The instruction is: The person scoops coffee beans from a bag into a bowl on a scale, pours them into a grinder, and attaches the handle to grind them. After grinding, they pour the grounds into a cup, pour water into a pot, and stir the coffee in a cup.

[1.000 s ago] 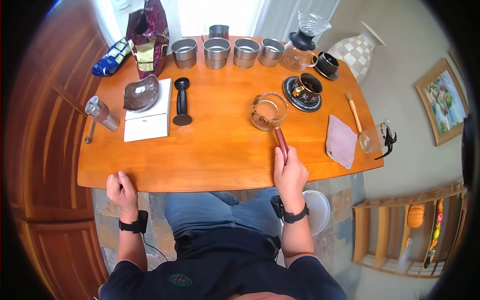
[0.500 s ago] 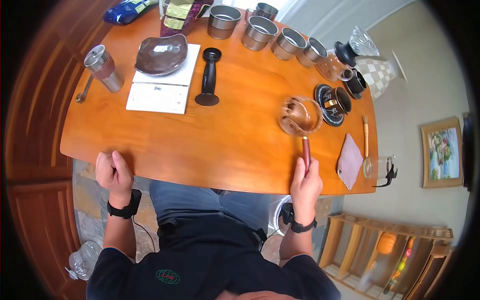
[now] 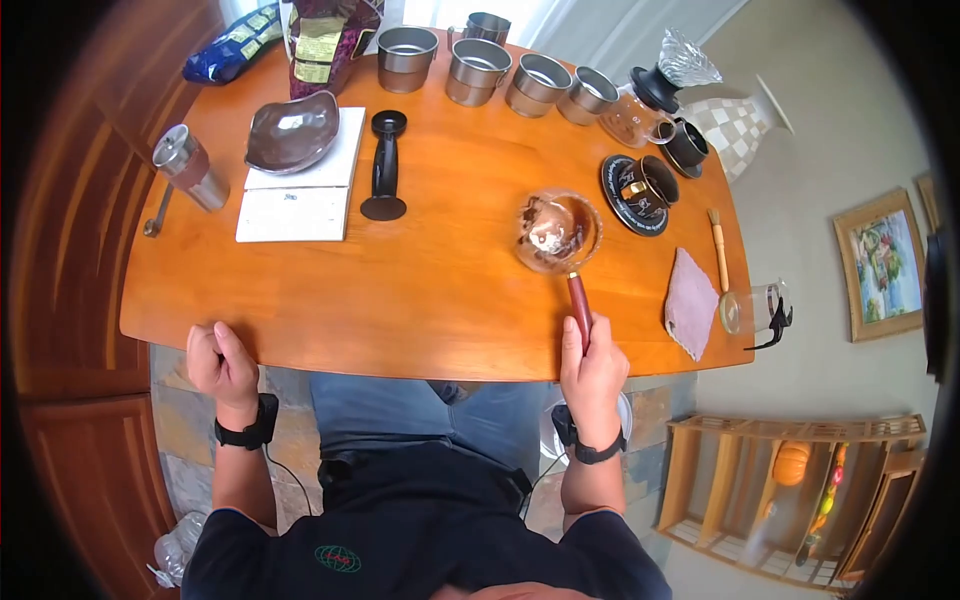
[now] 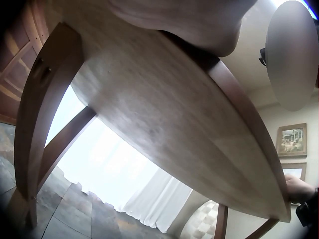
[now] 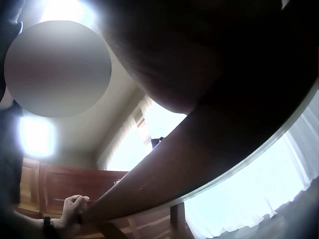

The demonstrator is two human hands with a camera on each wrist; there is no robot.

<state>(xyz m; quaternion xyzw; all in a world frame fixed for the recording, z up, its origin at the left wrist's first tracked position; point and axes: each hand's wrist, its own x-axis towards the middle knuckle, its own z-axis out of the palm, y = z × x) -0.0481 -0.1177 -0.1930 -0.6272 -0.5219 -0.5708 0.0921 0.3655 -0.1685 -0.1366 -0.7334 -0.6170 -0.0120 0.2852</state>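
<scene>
Right hand [image 3: 594, 370] closed round the red handle [image 3: 579, 300], fingers curled, thumb along it; left hand [image 3: 222, 370] curled together at the edge of the counter [image 3: 440, 300], nothing visible in it. Glass pan [image 3: 550, 240] is at the handle's far end, over the counter (touching or lifted, can't tell). Likely risk: grip is all on the handle, so a wrist roll could tip the pan and spill any contents. Farther out, a wide swing could clip the black cup [image 3: 657, 187] on its saucer [image 3: 622, 210].
</scene>
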